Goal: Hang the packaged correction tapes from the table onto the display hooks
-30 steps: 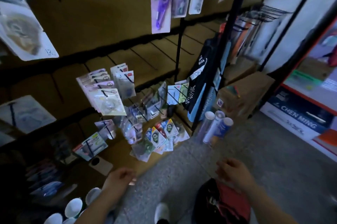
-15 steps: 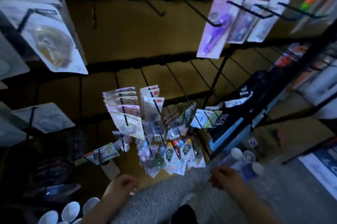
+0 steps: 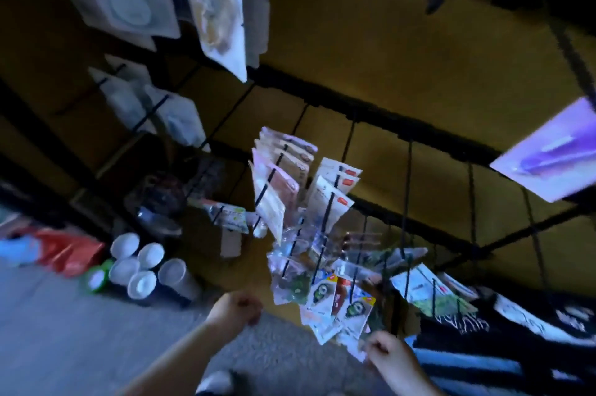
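Packaged correction tapes [image 3: 322, 294] with green and yellow cards hang in a crowded bunch on black display hooks [image 3: 409, 176] low on the rack. Pinkish packs [image 3: 274, 192] and white packs [image 3: 332, 198] hang above them. My left hand [image 3: 237, 310] is curled into a loose fist left of the bunch, with nothing in it. My right hand [image 3: 388, 355] is curled too, just under the lowest packs' corners, and I see nothing held in it. The whole view is blurred. No table shows.
Large white blister packs [image 3: 219, 11] hang at the upper left and a purple pack [image 3: 545, 153] at the right edge. White-capped tubes [image 3: 142, 266] and a red bag [image 3: 72, 253] stand on the grey floor at left. A black printed bag [image 3: 483, 326] hangs at lower right.
The view has swung left and tilted, so the rack now fills the frame and the tubes appear at left. Both hands stay low, curled and empty, now closer to the hanging tapes.
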Tool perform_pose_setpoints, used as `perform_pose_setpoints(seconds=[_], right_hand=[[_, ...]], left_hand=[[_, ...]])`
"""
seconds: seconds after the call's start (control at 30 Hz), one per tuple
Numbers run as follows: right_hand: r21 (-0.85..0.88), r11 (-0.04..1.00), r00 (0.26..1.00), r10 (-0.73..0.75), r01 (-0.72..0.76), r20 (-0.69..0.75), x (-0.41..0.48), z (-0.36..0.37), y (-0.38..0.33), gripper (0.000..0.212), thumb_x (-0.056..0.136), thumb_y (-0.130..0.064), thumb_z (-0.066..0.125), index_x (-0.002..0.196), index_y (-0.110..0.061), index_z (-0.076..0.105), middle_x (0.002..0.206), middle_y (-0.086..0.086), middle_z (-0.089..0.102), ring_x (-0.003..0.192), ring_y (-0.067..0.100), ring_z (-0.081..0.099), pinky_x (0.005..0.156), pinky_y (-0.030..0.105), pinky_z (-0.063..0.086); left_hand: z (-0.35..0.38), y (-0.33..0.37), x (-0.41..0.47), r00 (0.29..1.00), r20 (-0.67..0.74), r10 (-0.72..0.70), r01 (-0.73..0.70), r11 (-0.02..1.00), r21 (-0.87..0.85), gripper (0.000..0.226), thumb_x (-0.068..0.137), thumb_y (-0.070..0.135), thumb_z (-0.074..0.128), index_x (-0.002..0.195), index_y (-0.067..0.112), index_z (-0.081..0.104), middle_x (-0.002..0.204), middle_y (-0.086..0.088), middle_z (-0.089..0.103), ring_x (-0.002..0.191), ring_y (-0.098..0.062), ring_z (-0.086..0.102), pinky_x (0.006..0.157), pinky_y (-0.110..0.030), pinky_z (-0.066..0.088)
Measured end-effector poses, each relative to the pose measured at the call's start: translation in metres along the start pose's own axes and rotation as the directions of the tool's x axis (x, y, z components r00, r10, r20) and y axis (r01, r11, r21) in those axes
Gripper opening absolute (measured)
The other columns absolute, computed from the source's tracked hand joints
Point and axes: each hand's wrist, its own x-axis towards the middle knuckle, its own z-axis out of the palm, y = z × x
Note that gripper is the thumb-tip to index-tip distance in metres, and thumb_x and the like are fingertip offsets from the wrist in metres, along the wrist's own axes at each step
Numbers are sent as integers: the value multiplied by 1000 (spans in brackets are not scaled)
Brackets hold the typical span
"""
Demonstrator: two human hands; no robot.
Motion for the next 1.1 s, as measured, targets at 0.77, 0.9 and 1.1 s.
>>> perform_pose_setpoints(seconds=[0.77,0.9,1.1], right_hand=[[38,999,933,-21,9,359,303,232,107,27,95,-4,43,69,-10,49,64,5,50,48,8,49,44,12,34],[18,996,932,-92,92,350,341,268,117,21,97,-11,40,90,3,54,67,5,49,57,11,46,41,8,35],[-7,987,940,-148,158,308,343,275,134,26,96,-11,42,71,-12,48,66,1,50,58,8,47,47,7,38]], left_hand=[[62,-233,209,991,-95,-95,72,972,-222,29,89,0,52,65,14,58,60,2,60,35,7,52,40,-3,37],[76,-271,249,985,-170,-32,1,984,-176,30,89,-3,49,66,13,59,55,4,59,36,7,52,41,-2,37],[95,-300,266,972,-234,-35,3,991,-136,32,90,-1,48,67,17,60,64,0,62,55,-7,57,45,-8,40]])
